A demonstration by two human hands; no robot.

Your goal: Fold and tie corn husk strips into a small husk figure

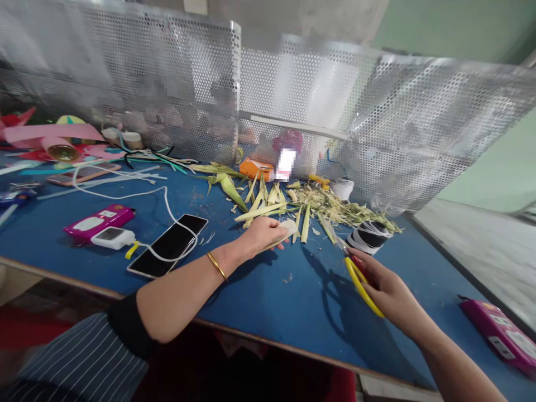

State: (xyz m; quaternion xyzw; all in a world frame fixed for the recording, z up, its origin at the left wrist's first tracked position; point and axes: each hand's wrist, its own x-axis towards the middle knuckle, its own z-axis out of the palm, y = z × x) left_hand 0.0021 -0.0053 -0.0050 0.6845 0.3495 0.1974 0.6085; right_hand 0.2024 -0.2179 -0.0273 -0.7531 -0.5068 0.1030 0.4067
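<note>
- Yellow-handled scissors (357, 281) are in the right grip (383, 285), which is closed about the handles above the right half of the blue desk (293, 312). Whether the blades are parted is too blurred to tell.
- Their long axis slants: handles near and to the right, tips away and to the left, toward the strewn leaf strips. They look light and rigid, with smooth handles; the loops are the sound place to take hold, well clear of the blades.
- Left of the scissors and apart from them, the left grip (260, 234) is pinched on a pale leaf piece (288, 225), just above the desk, on the near side of the strips.
- That piece lies roughly crosswise, its broad free end past the fingertips, pointing right and slightly away. It is probably almost weightless, papery and bendable, apt to split along its grain; a flat, gentle pinch near one end should suit it.
- Beyond, the leaf strips (305, 222) lie loose in many directions, several with their long axes running toward the person. A black-and-white spool (371, 237) stands to their right.
- Farthest back, a perforated metal screen (293, 78) rises behind everything.
</note>
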